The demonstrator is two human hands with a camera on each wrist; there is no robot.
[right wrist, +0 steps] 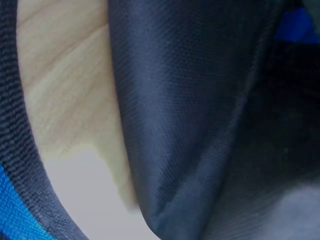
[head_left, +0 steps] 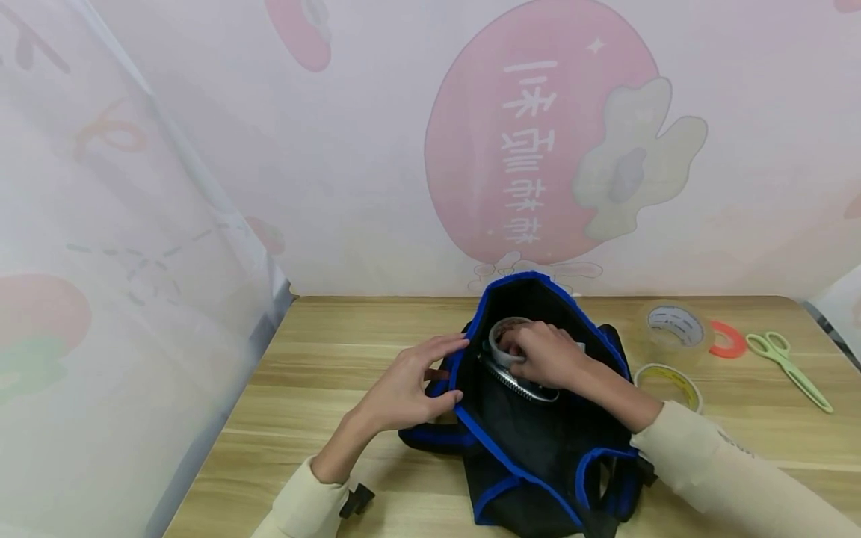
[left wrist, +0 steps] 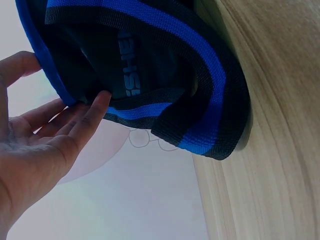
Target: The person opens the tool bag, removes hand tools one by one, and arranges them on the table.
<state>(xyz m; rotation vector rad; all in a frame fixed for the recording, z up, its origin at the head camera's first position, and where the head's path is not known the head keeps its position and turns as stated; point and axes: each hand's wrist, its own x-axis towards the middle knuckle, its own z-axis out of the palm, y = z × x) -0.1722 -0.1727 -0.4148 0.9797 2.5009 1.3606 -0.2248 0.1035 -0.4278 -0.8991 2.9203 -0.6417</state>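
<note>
A black tool bag with blue edging (head_left: pixel 538 448) stands with its mouth open on the wooden table. At its left rim my left hand (head_left: pixel 406 381) holds the blue edge between thumb and fingers; the left wrist view shows this hand (left wrist: pixel 55 127) beside a black and blue strap (left wrist: pixel 215 75). My right hand (head_left: pixel 548 355) reaches inside and grips a greyish roll of tape (head_left: pixel 501 340) by its ring. Under that roll lies a shiny silver object with a toothed edge (head_left: pixel 521 385). Only bag fabric (right wrist: pixel 175 115) and webbing fill the right wrist view, without the hand.
Right of the bag lie a clear wide tape roll (head_left: pixel 676 325), a red ring-shaped roll (head_left: pixel 729 341), a yellowish tape roll (head_left: pixel 673 385) and light green scissors (head_left: pixel 790 370). A small black clip (head_left: pixel 357 501) is by the left sleeve. A printed curtain (head_left: pixel 377 187) hangs behind the table.
</note>
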